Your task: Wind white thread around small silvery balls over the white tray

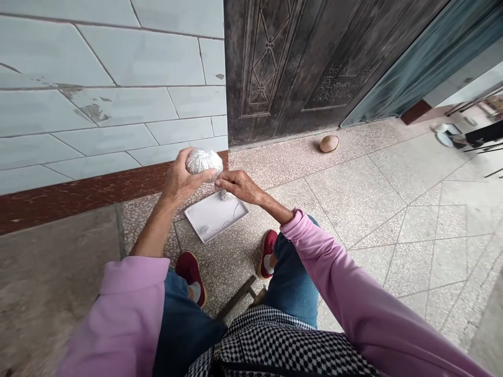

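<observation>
My left hand (182, 179) grips a white ball of fibre or thread (204, 162) in its fingers, held up above the floor. My right hand (239, 186) reaches in from the right, its fingertips pinched together at the ball's lower edge. Whether they hold a fine strand is too small to tell. Below the hands, a white square tray (215, 216) lies on the floor, with a small white tuft (227, 196) at its far edge and thin strands on it.
A dark embossed metal door (286, 68) and a pale tiled wall (110, 89) stand ahead. A tan ball (329, 143) lies on the speckled floor by the door. My knees, red shoes (189, 275), a checkered cloth (283, 343) and a stool's wooden leg lie below.
</observation>
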`<state>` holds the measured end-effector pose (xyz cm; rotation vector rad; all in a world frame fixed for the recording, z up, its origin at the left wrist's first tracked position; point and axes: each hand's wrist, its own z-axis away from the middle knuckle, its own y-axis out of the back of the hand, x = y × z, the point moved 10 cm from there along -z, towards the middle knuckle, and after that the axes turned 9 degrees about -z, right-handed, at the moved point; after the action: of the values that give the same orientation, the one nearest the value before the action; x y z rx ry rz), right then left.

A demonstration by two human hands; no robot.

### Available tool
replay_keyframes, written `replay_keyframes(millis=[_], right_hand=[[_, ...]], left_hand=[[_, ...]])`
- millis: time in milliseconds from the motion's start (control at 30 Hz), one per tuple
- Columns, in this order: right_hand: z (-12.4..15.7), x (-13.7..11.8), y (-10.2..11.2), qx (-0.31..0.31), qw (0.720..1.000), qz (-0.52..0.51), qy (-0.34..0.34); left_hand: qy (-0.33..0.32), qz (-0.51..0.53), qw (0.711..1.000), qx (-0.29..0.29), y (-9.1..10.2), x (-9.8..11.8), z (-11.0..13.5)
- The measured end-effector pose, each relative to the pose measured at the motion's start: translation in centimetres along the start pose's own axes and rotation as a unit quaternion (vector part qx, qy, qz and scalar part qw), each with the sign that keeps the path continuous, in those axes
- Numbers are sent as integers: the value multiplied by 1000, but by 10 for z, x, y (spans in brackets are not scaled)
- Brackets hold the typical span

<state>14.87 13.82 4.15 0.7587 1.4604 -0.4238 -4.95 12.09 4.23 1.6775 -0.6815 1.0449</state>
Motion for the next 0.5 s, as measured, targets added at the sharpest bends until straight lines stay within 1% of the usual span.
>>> replay_keyframes(millis=[133, 233, 300, 400, 500], right_hand=[[4, -18, 12, 36, 999, -20, 6], [4, -21, 25, 77, 997, -22, -11], [4, -20, 33, 102, 994, -25, -22], [3, -17, 38, 117, 992, -44, -26], [1, -14, 42, 133, 989, -60, -28]], left_hand=[[4, -23, 998, -50, -9, 1, 6], [-3, -22, 991, -129, -26, 1, 14], [-20, 1, 985, -173, -36, 3, 21], [-44, 52, 976, -205, -43, 9, 29], [-33, 92, 970, -222, -45, 12, 34]])
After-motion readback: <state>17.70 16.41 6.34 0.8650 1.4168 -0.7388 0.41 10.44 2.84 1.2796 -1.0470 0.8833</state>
